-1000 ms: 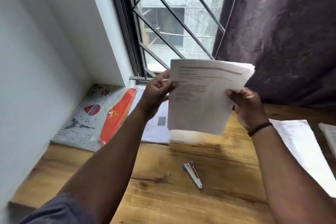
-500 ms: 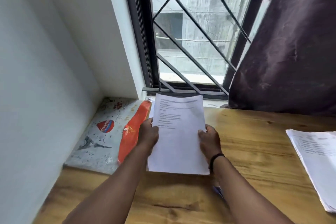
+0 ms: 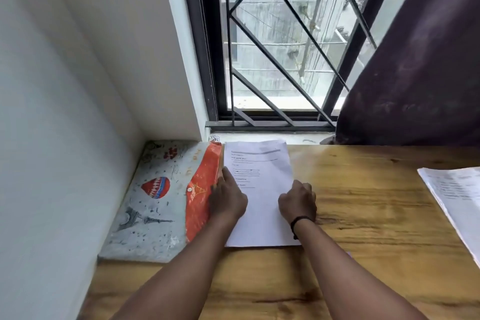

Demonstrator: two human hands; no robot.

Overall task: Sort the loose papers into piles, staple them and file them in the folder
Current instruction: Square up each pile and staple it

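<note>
Both hands rest on a stack of papers (image 3: 262, 190) lying flat on the wooden table (image 3: 376, 216) below the window: left hand (image 3: 227, 200) palm-down with fingers loosely spread on the stack's left edge, right hand (image 3: 298, 203) curled at its right edge, grip unclear. Folder (image 3: 166, 197) with orange flap lies just left, touching the stack. Another paper pile (image 3: 457, 203) sits well apart at right.

The printed lines on the paper stack (image 3: 259, 190) are too small to read. At three o'clock, a second pile of sheets (image 3: 457, 203) runs off the edge. The right hand (image 3: 297, 203) hides its own fingers.
</note>
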